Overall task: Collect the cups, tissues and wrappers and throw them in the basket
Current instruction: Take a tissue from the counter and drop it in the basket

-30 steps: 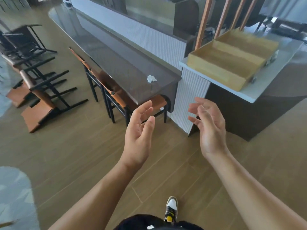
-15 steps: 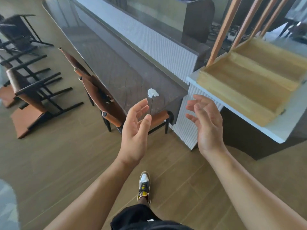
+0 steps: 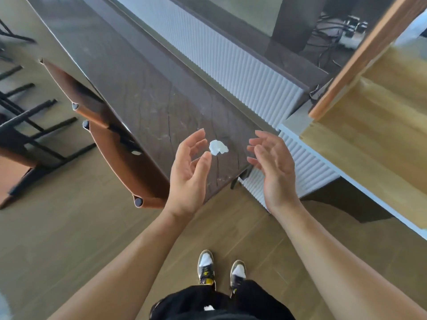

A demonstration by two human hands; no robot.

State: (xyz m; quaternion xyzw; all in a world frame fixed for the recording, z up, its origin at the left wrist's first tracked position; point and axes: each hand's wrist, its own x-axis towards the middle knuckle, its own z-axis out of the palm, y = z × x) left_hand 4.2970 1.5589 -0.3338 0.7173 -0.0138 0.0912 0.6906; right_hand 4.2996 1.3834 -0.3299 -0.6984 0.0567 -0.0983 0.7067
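A crumpled white tissue (image 3: 218, 147) lies near the end of a long dark wooden table (image 3: 143, 98). My left hand (image 3: 189, 174) hovers just left of it, palm turned inward and fingers relaxed, thumb tip close to the tissue. To the tissue's right my right hand (image 3: 271, 165) is held up, also with loose, spread fingers. Both hands hold nothing. A wooden basket-like tray (image 3: 379, 125) stands on a white counter at the right.
Brown leather chairs (image 3: 120, 158) are tucked under the table's left side; more chairs (image 3: 25, 125) stand further left. A white ribbed panel (image 3: 233, 61) runs behind the table. Wooden posts (image 3: 367, 49) rise at the right. My feet (image 3: 220, 271) stand on wooden floor.
I have walked closer to the table end, so the tissue now lies between my raised hands. Both hands stayed open with nothing in them.
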